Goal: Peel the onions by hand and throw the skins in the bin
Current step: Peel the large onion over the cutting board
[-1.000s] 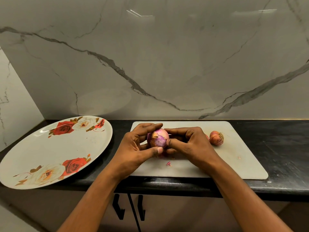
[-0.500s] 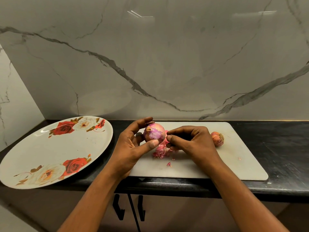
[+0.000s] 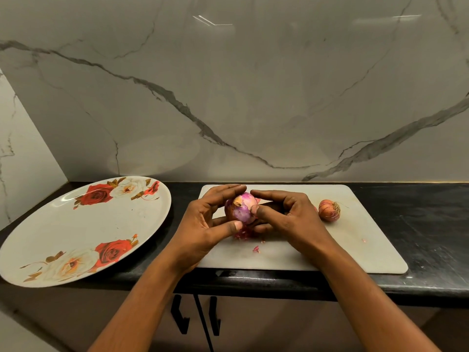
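At the centre of the frame my left hand [image 3: 203, 224] cupped the onion [image 3: 241, 208], fingers curled over its top and thumb underneath. My right hand [image 3: 286, 219], just right of it, closed on the same onion, thumb tip on the pale bare patch. It perhaps pinched a skin edge, but that was hidden. The onion's brown end pointed up and left. Torn skins [image 3: 241, 235] lay just below on the board [image 3: 355, 250], and a second onion [image 3: 329, 210] sat farther right.

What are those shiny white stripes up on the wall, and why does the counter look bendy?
Head view: the stripes are glare, probably lamps mirrored in the glossy marble wall; the wide-angle lens bends the edge of the counter; the plate also leaves a faint reflection on the wall.
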`<action>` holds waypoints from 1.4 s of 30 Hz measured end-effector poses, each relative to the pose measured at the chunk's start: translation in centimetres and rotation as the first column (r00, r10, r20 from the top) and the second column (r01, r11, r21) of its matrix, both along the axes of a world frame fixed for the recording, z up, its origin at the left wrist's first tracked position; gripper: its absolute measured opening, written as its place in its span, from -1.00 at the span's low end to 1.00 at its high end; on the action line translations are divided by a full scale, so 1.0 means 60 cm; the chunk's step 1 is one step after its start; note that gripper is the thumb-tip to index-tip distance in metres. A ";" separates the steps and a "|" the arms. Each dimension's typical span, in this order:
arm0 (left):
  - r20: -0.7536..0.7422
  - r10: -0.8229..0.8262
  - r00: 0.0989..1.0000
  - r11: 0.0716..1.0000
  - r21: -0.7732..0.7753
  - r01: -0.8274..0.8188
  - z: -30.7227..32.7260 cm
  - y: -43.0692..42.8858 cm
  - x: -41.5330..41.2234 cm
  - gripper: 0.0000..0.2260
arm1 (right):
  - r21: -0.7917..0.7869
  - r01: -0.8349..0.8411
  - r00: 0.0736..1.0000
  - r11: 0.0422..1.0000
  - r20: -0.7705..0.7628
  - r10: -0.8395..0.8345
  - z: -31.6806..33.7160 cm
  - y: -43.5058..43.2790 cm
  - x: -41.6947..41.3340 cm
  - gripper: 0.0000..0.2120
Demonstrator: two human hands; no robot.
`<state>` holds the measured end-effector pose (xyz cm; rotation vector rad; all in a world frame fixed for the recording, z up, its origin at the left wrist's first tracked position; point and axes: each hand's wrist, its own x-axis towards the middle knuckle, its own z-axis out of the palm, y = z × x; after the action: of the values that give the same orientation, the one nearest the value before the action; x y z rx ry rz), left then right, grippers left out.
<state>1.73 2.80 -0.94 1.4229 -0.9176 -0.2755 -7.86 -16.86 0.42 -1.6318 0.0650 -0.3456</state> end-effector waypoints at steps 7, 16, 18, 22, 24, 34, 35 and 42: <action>0.111 0.031 0.993 0.994 0.099 -0.042 0.005 -0.001 -0.009 -0.52 | -0.032 -0.007 1.000 0.999 -0.028 0.006 0.002 -0.001 -0.002 -0.74; 0.131 0.023 0.991 0.994 0.105 -0.037 0.006 0.000 -0.007 -0.52 | -0.072 -0.030 0.999 0.997 -0.021 0.028 -0.004 -0.004 0.000 -0.68; 0.109 0.030 0.994 0.997 0.073 -0.039 0.005 0.000 -0.007 -0.52 | -0.086 -0.030 1.000 0.996 -0.012 0.029 -0.003 -0.003 -0.001 -0.66; 0.134 0.031 0.990 0.996 0.079 -0.042 0.004 0.000 -0.007 -0.52 | -0.071 -0.028 1.000 0.997 -0.012 0.027 -0.002 -0.004 -0.001 -0.69; 0.155 0.030 0.987 0.994 0.095 -0.045 0.004 -0.001 -0.008 -0.51 | -0.086 -0.018 1.000 0.996 -0.018 0.016 -0.004 -0.004 0.000 -0.69; 0.145 0.026 0.989 0.996 0.079 -0.037 0.003 -0.001 -0.006 -0.51 | -0.096 -0.062 0.998 0.993 -0.005 0.062 -0.004 -0.006 0.001 -0.67; 0.124 0.024 0.992 0.998 0.060 -0.032 0.002 0.000 -0.005 -0.51 | -0.099 -0.054 0.998 0.994 0.004 0.055 -0.004 -0.006 0.001 -0.66; 0.093 0.025 0.995 0.999 0.031 -0.028 0.002 0.001 -0.004 -0.52 | -0.112 -0.025 1.000 0.993 0.008 0.026 -0.004 -0.005 0.000 -0.67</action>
<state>1.48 2.89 -0.79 1.4866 -0.9732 -0.2065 -7.86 -17.17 0.18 -1.7404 0.0184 -0.3425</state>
